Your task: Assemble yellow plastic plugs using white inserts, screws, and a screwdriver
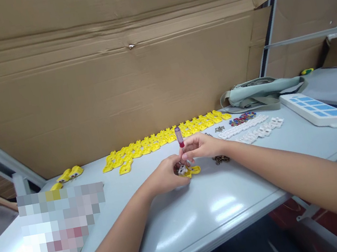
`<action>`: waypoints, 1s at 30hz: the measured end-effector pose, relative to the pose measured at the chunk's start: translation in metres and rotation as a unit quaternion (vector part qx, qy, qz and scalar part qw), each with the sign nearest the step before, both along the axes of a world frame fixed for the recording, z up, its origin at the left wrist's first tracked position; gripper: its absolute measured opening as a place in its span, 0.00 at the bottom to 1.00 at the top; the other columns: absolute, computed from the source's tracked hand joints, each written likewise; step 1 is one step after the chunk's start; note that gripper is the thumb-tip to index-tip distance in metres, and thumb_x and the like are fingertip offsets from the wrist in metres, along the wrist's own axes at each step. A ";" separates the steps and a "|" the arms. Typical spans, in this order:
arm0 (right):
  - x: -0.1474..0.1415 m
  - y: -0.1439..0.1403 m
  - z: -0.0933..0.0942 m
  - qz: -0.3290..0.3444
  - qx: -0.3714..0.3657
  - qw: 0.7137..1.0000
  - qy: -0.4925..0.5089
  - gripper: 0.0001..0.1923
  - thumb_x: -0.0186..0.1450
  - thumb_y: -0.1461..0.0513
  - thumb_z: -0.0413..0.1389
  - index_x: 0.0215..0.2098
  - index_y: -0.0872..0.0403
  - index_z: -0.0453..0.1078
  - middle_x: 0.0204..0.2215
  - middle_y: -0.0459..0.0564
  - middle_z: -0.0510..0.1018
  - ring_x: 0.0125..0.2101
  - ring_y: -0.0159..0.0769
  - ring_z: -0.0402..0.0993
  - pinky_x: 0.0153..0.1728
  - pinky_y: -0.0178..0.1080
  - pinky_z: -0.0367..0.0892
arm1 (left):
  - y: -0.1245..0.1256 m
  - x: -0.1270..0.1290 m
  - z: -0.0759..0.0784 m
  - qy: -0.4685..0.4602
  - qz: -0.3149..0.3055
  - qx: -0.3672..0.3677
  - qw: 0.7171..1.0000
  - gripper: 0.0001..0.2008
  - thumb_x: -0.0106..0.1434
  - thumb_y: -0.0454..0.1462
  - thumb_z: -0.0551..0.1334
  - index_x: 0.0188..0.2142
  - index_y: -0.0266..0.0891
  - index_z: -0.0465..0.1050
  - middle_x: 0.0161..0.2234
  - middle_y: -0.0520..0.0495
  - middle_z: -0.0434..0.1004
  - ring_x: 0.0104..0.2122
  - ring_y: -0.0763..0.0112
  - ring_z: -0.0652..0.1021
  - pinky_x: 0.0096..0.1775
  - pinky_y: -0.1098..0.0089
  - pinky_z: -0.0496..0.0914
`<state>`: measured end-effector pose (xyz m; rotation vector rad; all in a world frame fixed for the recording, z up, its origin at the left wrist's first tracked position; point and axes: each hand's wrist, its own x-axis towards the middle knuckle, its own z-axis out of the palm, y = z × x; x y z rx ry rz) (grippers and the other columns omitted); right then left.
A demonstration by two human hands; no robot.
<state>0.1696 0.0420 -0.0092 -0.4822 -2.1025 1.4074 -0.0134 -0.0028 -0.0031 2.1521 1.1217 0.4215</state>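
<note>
Near the middle of the table, my left hand (167, 175) is closed around a yellow plastic shell (195, 170) with a small white part (182, 169) set in it. My right hand (203, 146) pinches a small screwdriver (179, 136) with a clear purple and red handle. The screwdriver stands nearly upright, its shaft pointing down at the shell; the tip is hidden by my fingers. Just right of my hands lies a little heap of dark ring-like parts (221, 159). Behind them, rows of yellow shells (146, 145) line the cardboard wall.
White plastic parts (258, 129), red and blue pieces (243, 119) and small screws (220, 129) lie to the right. Farther right are a grey-green bag (263, 91) and a white case with blue panels (317, 109). Several yellow pieces (70, 173) and a blurred-out flat item (66, 231) are on the left.
</note>
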 end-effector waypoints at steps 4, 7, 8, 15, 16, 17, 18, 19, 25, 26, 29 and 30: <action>-0.001 0.002 -0.003 -0.035 -0.024 0.999 0.007 0.12 0.53 0.59 0.62 0.33 0.57 0.69 0.22 0.44 0.75 0.24 0.28 0.72 0.28 0.32 0.66 | 0.001 -0.002 0.001 0.014 0.001 -0.003 1.000 0.19 0.45 0.32 0.57 0.40 0.38 0.70 0.34 0.47 0.72 0.31 0.68 0.71 0.32 0.69 0.66; -0.001 0.003 -0.006 -0.055 -0.052 0.996 0.046 0.13 0.50 0.60 0.64 0.29 0.57 0.67 0.21 0.43 0.75 0.24 0.29 0.73 0.27 0.33 0.67 | 0.001 -0.003 0.003 0.019 -0.013 -0.013 1.000 0.19 0.46 0.31 0.56 0.41 0.38 0.70 0.37 0.47 0.72 0.33 0.67 0.71 0.35 0.68 0.66; -0.001 0.003 -0.006 -0.054 -0.058 0.995 0.058 0.13 0.50 0.60 0.64 0.27 0.57 0.66 0.21 0.43 0.75 0.23 0.29 0.73 0.27 0.33 0.68 | 0.002 -0.003 0.004 0.016 -0.017 -0.022 0.999 0.19 0.47 0.31 0.55 0.41 0.38 0.70 0.37 0.47 0.73 0.34 0.67 0.71 0.37 0.68 0.66; 0.000 0.001 -0.003 -0.050 -0.051 0.995 0.064 0.09 0.51 0.61 0.63 0.23 0.57 0.68 0.23 0.44 0.75 0.26 0.28 0.72 0.31 0.34 0.68 | 0.002 -0.001 0.006 -0.006 0.014 -0.021 1.000 0.11 0.54 0.35 0.54 0.34 0.38 0.73 0.33 0.48 0.75 0.33 0.68 0.73 0.37 0.68 0.67; 0.000 0.001 -0.002 -0.057 -0.045 0.996 0.061 0.08 0.51 0.61 0.63 0.23 0.57 0.69 0.24 0.44 0.75 0.27 0.28 0.72 0.32 0.34 0.67 | 0.001 0.000 0.006 -0.007 0.018 -0.016 1.000 0.10 0.54 0.36 0.54 0.33 0.37 0.73 0.32 0.48 0.75 0.32 0.69 0.73 0.36 0.69 0.67; 0.000 0.001 -0.002 -0.059 -0.041 0.996 0.061 0.07 0.51 0.61 0.63 0.24 0.57 0.70 0.25 0.45 0.76 0.29 0.28 0.72 0.33 0.34 0.67 | 0.001 0.001 0.006 -0.007 0.022 -0.011 1.000 0.09 0.55 0.37 0.55 0.32 0.37 0.73 0.31 0.48 0.75 0.31 0.69 0.73 0.34 0.70 0.67; 0.000 0.001 -0.003 -0.058 -0.039 0.996 0.063 0.07 0.52 0.61 0.62 0.25 0.57 0.71 0.27 0.45 0.76 0.31 0.29 0.72 0.35 0.34 0.67 | 0.000 0.001 0.006 -0.007 0.027 -0.005 1.000 0.09 0.55 0.37 0.56 0.31 0.37 0.73 0.30 0.49 0.75 0.30 0.70 0.73 0.34 0.70 0.67; 0.000 0.002 -0.003 -0.054 -0.039 0.996 0.064 0.07 0.52 0.60 0.62 0.26 0.57 0.71 0.28 0.46 0.76 0.33 0.29 0.72 0.37 0.35 0.67 | 0.000 0.002 0.005 -0.006 0.032 0.000 0.999 0.08 0.55 0.38 0.56 0.31 0.38 0.73 0.29 0.49 0.75 0.29 0.70 0.73 0.33 0.70 0.66; -0.002 0.002 -0.001 -0.059 -0.032 0.994 0.082 0.07 0.56 0.61 0.58 0.31 0.57 0.70 0.29 0.47 0.75 0.32 0.29 0.71 0.38 0.37 0.66 | -0.001 0.004 0.004 -0.009 0.038 0.014 0.999 0.08 0.55 0.39 0.56 0.30 0.37 0.71 0.30 0.48 0.74 0.30 0.69 0.72 0.35 0.69 0.67; -0.002 0.002 0.000 -0.060 -0.034 0.993 0.093 0.06 0.57 0.62 0.57 0.32 0.57 0.69 0.28 0.46 0.74 0.30 0.29 0.70 0.37 0.37 0.66 | -0.001 0.004 0.004 -0.007 0.041 0.010 0.999 0.08 0.55 0.39 0.56 0.30 0.37 0.71 0.30 0.48 0.74 0.30 0.69 0.72 0.35 0.68 0.67; 0.000 0.004 0.001 -0.069 -0.017 0.993 0.098 0.03 0.60 0.64 0.51 0.31 0.56 0.66 0.25 0.43 0.69 0.24 0.25 0.65 0.30 0.34 0.64 | -0.001 0.004 0.005 0.002 0.056 -0.006 0.998 0.08 0.55 0.39 0.55 0.31 0.37 0.69 0.32 0.47 0.73 0.31 0.68 0.72 0.35 0.68 0.67; 0.000 0.004 0.001 -0.073 0.001 0.994 0.086 0.02 0.59 0.65 0.51 0.30 0.56 0.65 0.25 0.43 0.68 0.23 0.24 0.63 0.29 0.33 0.62 | -0.002 0.004 0.005 -0.001 0.056 -0.009 0.998 0.09 0.56 0.39 0.55 0.31 0.37 0.69 0.32 0.47 0.72 0.31 0.68 0.72 0.35 0.68 0.66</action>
